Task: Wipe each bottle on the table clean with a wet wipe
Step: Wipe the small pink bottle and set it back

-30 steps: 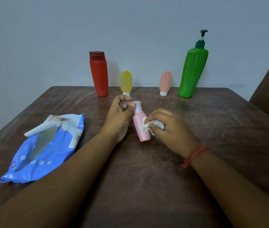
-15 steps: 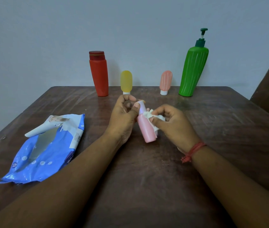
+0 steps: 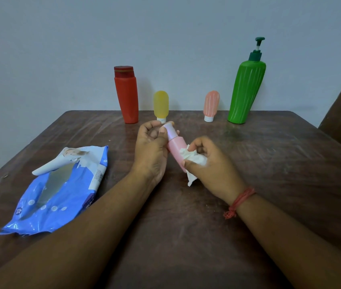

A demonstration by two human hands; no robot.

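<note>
The left hand (image 3: 152, 149) has its fingers curled round the pale, narrow cap end of a small pink plastic bottle (image 3: 176, 146), the thumb pressed against the cap's side. It holds the bottle tilted, cap up and away, base slanting down toward the person, above the dark brown wooden table (image 3: 186, 236). The right hand (image 3: 209, 163) has its fingers bunched round a crumpled white wet wipe (image 3: 192, 159) and presses it against the bottle's pink lower body; a loose corner of the wipe hangs below the hand. A red thread band (image 3: 239, 202) circles the right wrist.

Four more bottles stand in a row at the table's far edge against the pale wall: a tall red plastic bottle with a darker red cap (image 3: 126, 94), a small yellow tube standing on its white cap (image 3: 161, 106), a small ribbed salmon-pink tube on its white cap (image 3: 211, 105), and a tall ribbed green pump bottle with a dark green dispenser head (image 3: 246, 88). None of them shows a label.

To the left lies a blue soft-plastic pack of wet wipes (image 3: 61, 190) with white dots, its white flap peeled open. Its printing is too small and blurred to read.
</note>
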